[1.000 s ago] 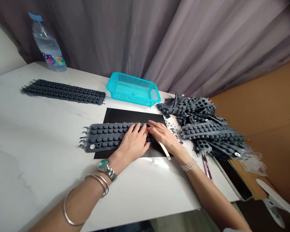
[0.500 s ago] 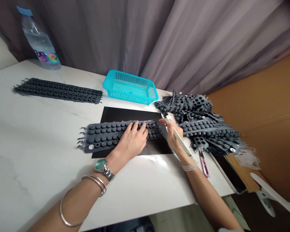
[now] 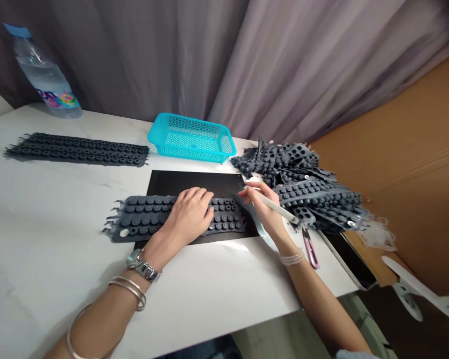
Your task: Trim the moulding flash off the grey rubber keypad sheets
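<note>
Head view: the studded strip (image 3: pixel 144 212) is overhanging the left edge of the black mat (image 3: pixel 198 182), its right end now sitting nearer the mat's front edge than before. The left hand (image 3: pixel 190 212) is resting on the strip, grip unclenched; the right hand (image 3: pixel 266 209) is grasping a white tool (image 3: pixel 282 210). Behind the strip, bare mat is extending.

Purple lettering (image 3: pixel 45 94) marks the bottle label (image 3: pixel 64 99) — too unclear to read.

Grey 4-row studded strip (image 3: pixel 145 218) lies flat; white tool (image 3: pixel 279 209) slants nearby.
</note>
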`<state>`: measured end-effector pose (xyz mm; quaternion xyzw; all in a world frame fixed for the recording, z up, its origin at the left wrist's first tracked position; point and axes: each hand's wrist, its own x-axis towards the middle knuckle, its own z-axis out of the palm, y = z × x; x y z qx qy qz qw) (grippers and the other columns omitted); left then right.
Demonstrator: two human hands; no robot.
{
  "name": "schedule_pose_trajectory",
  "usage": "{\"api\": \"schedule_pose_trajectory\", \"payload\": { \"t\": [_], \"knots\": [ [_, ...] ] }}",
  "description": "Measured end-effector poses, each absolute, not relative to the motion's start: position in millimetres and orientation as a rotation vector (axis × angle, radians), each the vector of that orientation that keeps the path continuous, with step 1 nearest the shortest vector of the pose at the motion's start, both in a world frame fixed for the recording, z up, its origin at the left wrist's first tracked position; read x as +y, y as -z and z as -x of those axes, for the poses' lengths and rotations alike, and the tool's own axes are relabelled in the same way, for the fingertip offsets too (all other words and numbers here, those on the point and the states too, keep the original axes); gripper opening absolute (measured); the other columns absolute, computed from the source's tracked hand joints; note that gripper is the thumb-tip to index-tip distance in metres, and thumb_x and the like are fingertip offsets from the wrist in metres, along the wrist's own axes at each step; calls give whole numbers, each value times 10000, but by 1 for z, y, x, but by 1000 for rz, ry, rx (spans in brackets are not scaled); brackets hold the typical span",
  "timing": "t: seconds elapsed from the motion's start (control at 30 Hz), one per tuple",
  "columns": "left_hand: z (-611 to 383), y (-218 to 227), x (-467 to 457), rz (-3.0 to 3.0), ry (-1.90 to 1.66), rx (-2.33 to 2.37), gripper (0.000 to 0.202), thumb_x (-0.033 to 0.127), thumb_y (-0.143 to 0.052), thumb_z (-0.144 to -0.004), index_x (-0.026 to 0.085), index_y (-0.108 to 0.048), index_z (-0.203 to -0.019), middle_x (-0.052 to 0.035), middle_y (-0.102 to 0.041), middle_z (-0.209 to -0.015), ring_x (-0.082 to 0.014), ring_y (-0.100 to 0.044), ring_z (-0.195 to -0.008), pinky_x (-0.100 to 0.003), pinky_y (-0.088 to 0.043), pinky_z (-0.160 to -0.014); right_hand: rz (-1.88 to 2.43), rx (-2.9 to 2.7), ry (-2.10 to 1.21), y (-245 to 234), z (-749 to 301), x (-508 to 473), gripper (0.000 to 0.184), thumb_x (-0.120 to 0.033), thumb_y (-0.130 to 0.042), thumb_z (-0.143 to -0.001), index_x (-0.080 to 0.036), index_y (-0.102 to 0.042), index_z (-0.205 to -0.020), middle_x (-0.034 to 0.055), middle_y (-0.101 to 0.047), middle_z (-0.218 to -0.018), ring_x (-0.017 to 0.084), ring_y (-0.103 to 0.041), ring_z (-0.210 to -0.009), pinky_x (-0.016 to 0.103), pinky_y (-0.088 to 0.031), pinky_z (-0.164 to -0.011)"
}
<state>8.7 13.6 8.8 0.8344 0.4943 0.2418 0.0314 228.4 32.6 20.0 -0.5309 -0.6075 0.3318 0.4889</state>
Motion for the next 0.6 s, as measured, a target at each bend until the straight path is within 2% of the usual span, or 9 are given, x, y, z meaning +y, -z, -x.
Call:
{"api": "schedule_pose_trajectory", "payload": {
  "t": [0.13,0.23,0.33,0.43,0.6],
  "knots": [
    [-12,2,13,-2728,-768,1416,258,181,-475,-928,138,-656,-1106,-120,-644,-1235,-250,-570,-1171,-397,-456,-1000,1273,-1512,-941,-16,-229,32,308,-426,-630,-869,-160,-686,-1012,77,-723,-856,202,-684,-778,329,-549,-694],
    [-16,2,7,-2820,-672,1364,282,141,-443,-945,114,-656,-1128,-121,-658,-1235,-239,-582,-1179,-386,-443,-1030,1244,-1823,-683,-13,-227,24,265,-373,-590,-920,-178,-687,-1070,84,-718,-936,199,-668,-806,353,-548,-742],
    [-20,-1,1,-2888,-520,1374,331,124,-423,-954,97,-612,-1224,-132,-645,-1271,-252,-572,-1212,-417,-424,-1059,1059,-2245,-334,-15,-224,14,245,-265,-495,-980,-171,-644,-1149,108,-688,-1003,211,-626,-889,381,-537,-804],
    [-24,-2,-4,-2964,-385,1387,375,114,-424,-947,83,-569,-1292,-160,-595,-1347,-276,-535,-1267,-453,-394,-1087,934,-2515,-163,-21,-221,7,253,-194,-415,-1007,-142,-597,-1174,127,-659,-994,217,-588,-901,379,-540,-777],
    [-26,1,-7,-2988,-298,1427,413,143,-391,-968,61,-533,-1347,-182,-537,-1411,-300,-496,-1312,-476,-372,-1104,865,-2656,23,-25,-221,7,217,-162,-390,-1010,-141,-591,-1090,121,-639,-958,214,-568,-878,356,-535,-712]
  ]
}}
